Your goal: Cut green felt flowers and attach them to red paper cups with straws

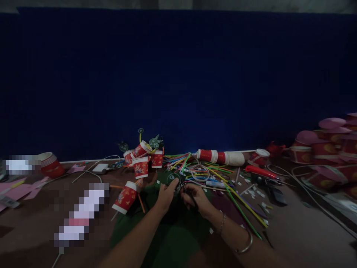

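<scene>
My left hand [166, 191] is closed on dark green paper [160, 178] with a pale round drawing on it, thumb on top. In my right hand [198, 199] is a pair of dark scissors [192, 197], fingers around the handles. The blades lie close beside the drawing; dimness hides whether they touch the paper. Left of my hands, red paper cups [126, 197] are joined into a figure with green cut-outs [154, 143] on top. Beyond my hands lies a heap of coloured pipe cleaners or thin sticks [220, 171].
Stacked red and white cups [220, 157] lie along the back edge. A red-handled tool [262, 172] and a black object [277, 193] are to the right, near many pink-topped cups [329, 149]. Pink paper [21, 190] lies far left. A blue partition [178, 82] rises behind.
</scene>
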Motion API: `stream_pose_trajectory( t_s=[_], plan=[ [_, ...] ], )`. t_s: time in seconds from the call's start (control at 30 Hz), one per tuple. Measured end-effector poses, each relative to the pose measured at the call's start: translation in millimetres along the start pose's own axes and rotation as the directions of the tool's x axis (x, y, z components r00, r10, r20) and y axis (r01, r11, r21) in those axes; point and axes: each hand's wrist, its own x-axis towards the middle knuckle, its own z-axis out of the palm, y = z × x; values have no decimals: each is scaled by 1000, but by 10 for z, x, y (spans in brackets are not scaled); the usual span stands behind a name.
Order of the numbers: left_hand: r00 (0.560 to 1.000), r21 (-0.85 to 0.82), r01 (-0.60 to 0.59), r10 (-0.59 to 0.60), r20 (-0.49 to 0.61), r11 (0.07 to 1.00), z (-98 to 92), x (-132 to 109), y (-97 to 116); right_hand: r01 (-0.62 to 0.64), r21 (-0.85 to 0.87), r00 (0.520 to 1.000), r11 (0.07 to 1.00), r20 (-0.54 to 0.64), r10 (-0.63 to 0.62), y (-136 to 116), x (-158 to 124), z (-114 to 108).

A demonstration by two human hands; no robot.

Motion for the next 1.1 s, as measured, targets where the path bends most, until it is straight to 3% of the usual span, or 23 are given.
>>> stream_pose_trajectory(
  t_s=[0.6, 0.9, 1.1],
  plan=[
    [997, -26, 18, -16, 81, 999, -44, 38, 37, -2, -25, 1000, 1000, 30, 3, -4, 9, -31],
    [995, -101, 98, -100, -19, 990, -11, 66, -67, 9, -5, 999, 1000, -37, -9, -6, 19, -21],
    [996, -67, 48, -42, 80, 997, -10, 75, -60, -3, -15, 999, 1000, -38, 2, 11, 20, -21]
  ],
)
